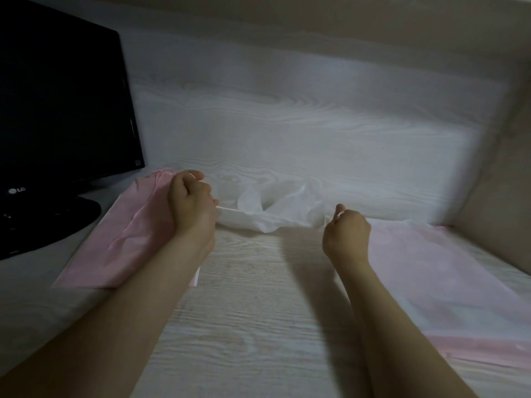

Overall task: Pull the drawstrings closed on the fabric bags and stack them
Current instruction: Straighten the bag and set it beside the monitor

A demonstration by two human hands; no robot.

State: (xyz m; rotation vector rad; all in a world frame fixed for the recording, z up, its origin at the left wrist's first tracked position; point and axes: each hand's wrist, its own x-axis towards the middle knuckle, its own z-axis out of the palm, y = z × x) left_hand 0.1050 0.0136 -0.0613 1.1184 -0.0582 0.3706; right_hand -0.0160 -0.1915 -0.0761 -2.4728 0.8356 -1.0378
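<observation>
**While the white fabric bag [275, 212] is mid-cinch, there's plenty left to do**

Since people asked how far along this is: roughly the early-to-middle stretch, going by how things lie. The white bag sits on the wood-grain desk [258, 311] between both hands, its mouth bunched and puckered but not fully drawn shut, since there's an open loop of fabric at the top.

Left hand [191, 202] has its fingers curled tight on what looks like the drawstring [227, 209] coming off the bag's left side. Right hand [346, 234] is fisted too, pinching a bit of white cord at the thumb. The two hands are held well apart, with the bag strung between them.

Over by the LG monitor [57, 110], a pink bag [120, 234] lies under the left wrist with its far end gathered up, so my guess is that's the finished stack. I can't tell if more than one bag is in it.

To the right, a flat pile of pale pink bags [431, 271] looks untouched. Those would all need closing and stacking.
</observation>
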